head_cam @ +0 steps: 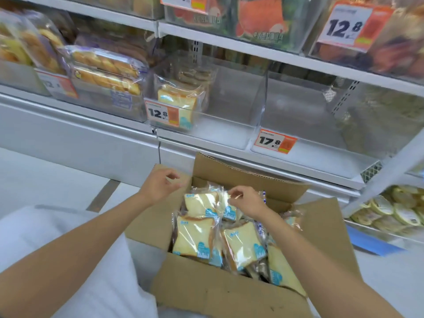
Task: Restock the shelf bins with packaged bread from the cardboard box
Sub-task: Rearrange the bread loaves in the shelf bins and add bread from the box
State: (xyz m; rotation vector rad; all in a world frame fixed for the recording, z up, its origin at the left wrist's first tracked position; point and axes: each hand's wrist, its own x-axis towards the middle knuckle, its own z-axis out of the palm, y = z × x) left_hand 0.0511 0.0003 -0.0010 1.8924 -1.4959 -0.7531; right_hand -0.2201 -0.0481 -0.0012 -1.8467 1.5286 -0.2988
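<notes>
Two bare forearms reach forward from the lower corners. The left grip (160,184) curls its fingers toward the thumb; whether it holds anything is unclear. The right grip (246,200), knuckles up, pinches a bread pack (206,204) wrapper between thumb and fingertips.

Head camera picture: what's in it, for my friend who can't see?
A person's right hand pinches the wrapper of a bread bag in an open cardboard box, left hand at its edge. Behind stands a nearly empty clear shelf bin.
</notes>
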